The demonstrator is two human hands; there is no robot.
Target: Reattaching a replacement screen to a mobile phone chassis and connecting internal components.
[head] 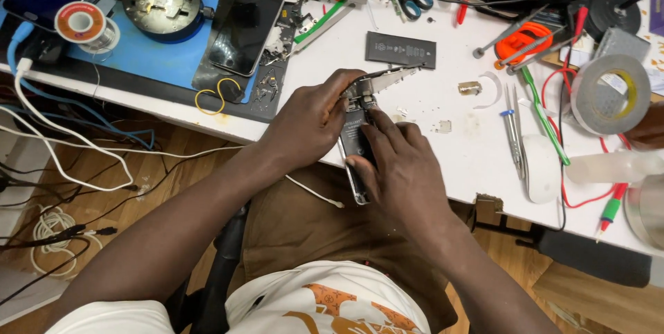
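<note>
An opened phone lies at the near edge of the white table, its dark battery showing. My left hand grips a metal plier-like tool whose tip points to the right, pressed at the phone's top end. My right hand rests on the phone's body, with its fingers pressing down on the battery and frame.
A loose black battery lies just behind the hands. A second phone sits on a blue mat at the left, near a solder spool. Tweezers, a grey tape roll, scissors and cables crowd the right.
</note>
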